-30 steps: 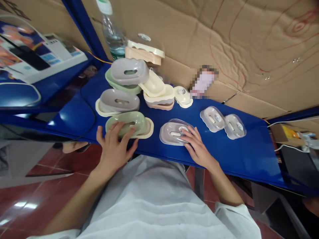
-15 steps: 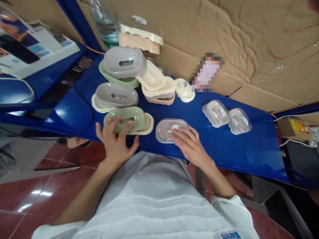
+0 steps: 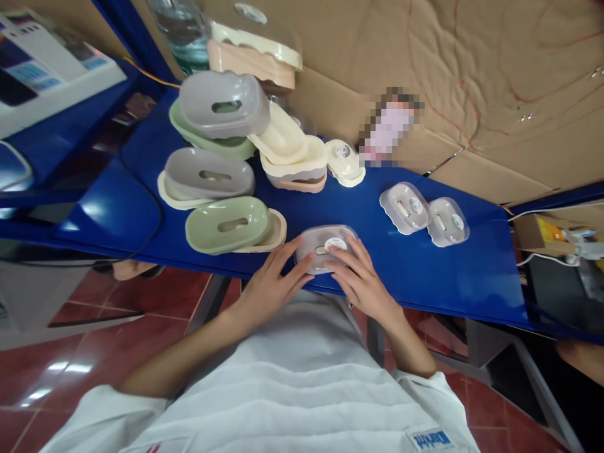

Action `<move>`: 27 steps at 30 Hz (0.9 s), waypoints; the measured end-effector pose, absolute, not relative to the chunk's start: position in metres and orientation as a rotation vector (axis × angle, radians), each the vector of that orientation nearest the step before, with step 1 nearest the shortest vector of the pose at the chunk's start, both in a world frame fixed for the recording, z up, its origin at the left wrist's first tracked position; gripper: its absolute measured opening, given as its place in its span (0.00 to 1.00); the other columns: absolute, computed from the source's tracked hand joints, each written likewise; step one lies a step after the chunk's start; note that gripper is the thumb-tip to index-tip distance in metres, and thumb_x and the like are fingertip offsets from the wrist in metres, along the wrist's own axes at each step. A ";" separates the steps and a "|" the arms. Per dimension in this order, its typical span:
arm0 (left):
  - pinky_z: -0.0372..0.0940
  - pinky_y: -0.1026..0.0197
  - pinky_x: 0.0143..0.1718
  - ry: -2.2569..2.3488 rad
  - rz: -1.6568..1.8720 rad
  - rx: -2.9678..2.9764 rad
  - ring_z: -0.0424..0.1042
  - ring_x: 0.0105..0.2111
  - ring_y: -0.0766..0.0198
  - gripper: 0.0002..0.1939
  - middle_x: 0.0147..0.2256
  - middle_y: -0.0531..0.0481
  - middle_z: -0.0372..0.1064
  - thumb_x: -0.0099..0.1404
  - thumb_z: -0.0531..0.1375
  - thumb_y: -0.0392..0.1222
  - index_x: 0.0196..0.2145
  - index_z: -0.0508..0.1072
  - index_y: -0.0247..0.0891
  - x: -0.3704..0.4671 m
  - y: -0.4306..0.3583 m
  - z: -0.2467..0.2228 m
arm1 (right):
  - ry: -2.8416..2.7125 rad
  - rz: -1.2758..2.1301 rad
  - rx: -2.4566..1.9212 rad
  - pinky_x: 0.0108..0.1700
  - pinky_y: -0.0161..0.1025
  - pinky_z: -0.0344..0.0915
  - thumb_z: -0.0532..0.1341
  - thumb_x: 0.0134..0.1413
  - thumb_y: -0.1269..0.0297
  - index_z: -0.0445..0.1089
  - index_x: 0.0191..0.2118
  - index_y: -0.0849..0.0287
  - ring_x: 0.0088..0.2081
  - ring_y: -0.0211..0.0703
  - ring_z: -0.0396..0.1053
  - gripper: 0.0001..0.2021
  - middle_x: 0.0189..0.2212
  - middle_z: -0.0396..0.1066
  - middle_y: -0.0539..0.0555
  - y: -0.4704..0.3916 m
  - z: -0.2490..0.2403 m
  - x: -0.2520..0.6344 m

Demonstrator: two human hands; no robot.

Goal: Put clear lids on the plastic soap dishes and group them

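A grey soap box (image 3: 315,242) under a clear lid lies at the table's front edge, with a round white sticker on top. My left hand (image 3: 278,280) grips its left end, fingertips on the lid and near side. From the other end my right hand (image 3: 361,277) holds it too, its fingers over the lid beside the sticker. Just left of my hands a green oval soap dish (image 3: 207,229) rests partly on a cream tray (image 3: 277,231). Behind that, a grey dish (image 3: 189,173) sits on another cream piece.
Two lidded grey soap boxes (image 3: 448,223) stand to the right on the blue table (image 3: 425,277). A cream lidded one (image 3: 344,160) sits at the back near a blurred-out item. Stacked dishes (image 3: 221,100) and a water bottle (image 3: 182,34) are at the back left.
My left hand has left the green dish and moved right onto the lidded grey soap box. My right hand stays on that box. The view has shifted slightly.
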State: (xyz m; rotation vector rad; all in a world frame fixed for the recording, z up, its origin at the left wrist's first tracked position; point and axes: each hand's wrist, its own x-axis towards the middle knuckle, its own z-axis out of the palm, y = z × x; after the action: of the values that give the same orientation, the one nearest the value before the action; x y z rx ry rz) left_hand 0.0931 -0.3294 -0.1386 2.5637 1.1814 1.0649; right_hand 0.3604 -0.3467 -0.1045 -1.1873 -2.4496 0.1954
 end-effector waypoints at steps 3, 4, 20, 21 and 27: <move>0.77 0.46 0.61 1.100 1.088 2.518 0.75 0.64 0.48 0.28 0.67 0.36 0.69 0.76 0.67 0.44 0.70 0.66 0.49 0.096 -0.325 -0.144 | -2.452 0.131 -1.195 0.79 0.72 0.52 0.60 0.74 0.74 0.67 0.71 0.42 0.80 0.56 0.49 0.27 0.72 0.69 0.52 -0.353 -0.112 0.369; 0.77 0.47 0.61 1.084 1.081 2.511 0.76 0.64 0.48 0.26 0.66 0.36 0.69 0.76 0.66 0.45 0.68 0.68 0.47 0.097 -0.323 -0.144 | -2.470 0.095 -1.205 0.79 0.74 0.50 0.59 0.74 0.75 0.66 0.72 0.41 0.80 0.57 0.49 0.29 0.72 0.68 0.52 -0.355 -0.115 0.371; 0.73 0.43 0.66 1.072 0.893 2.427 0.66 0.72 0.44 0.24 0.74 0.33 0.58 0.77 0.65 0.47 0.67 0.69 0.44 0.122 -0.304 -0.122 | -2.272 0.224 -1.274 0.76 0.66 0.61 0.60 0.76 0.67 0.56 0.79 0.42 0.79 0.59 0.52 0.32 0.74 0.64 0.59 -0.335 -0.105 0.394; 0.73 0.44 0.66 1.073 0.880 2.421 0.67 0.71 0.44 0.24 0.73 0.34 0.59 0.77 0.65 0.47 0.67 0.70 0.44 0.124 -0.304 -0.122 | -2.272 0.216 -1.284 0.76 0.66 0.62 0.60 0.76 0.65 0.56 0.78 0.42 0.79 0.60 0.53 0.31 0.74 0.64 0.58 -0.334 -0.106 0.395; 0.75 0.47 0.63 1.041 0.883 2.420 0.75 0.65 0.47 0.19 0.72 0.34 0.62 0.79 0.62 0.47 0.64 0.72 0.43 0.125 -0.300 -0.127 | -2.259 0.117 -1.371 0.73 0.64 0.66 0.69 0.70 0.54 0.56 0.79 0.40 0.72 0.62 0.64 0.38 0.72 0.67 0.58 -0.334 -0.114 0.397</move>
State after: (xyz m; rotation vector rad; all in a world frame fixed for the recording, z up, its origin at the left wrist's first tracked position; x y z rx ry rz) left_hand 0.1250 -0.3002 -0.1269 2.4204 1.0407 0.8833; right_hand 0.3966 -0.3343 -0.1142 -1.3710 -2.2593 0.1167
